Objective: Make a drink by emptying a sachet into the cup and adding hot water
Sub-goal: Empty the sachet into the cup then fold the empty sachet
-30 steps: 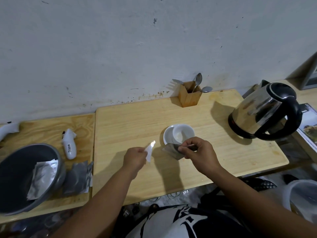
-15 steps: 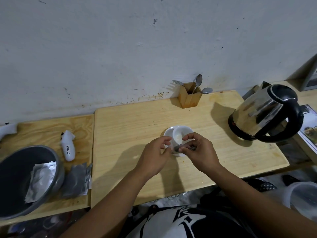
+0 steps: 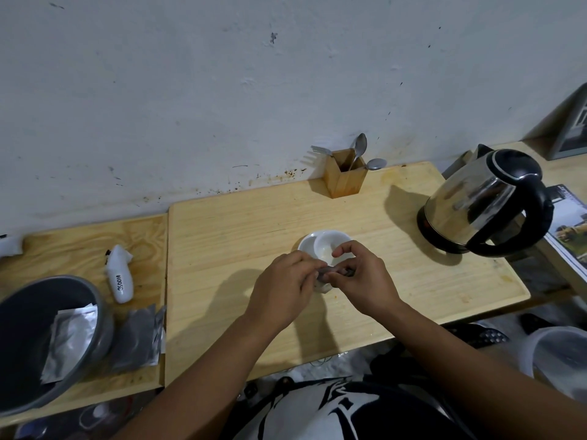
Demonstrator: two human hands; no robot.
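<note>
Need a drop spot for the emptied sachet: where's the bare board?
Free: board left of the cup, up to the utensil holder; also the near-right corner below the kettle. Crowded: left table, with basin, sachets, white device.

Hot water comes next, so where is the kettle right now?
In the head view, the kettle stands at the far right of the wooden table, right of the cup and the cutlery holder.
</note>
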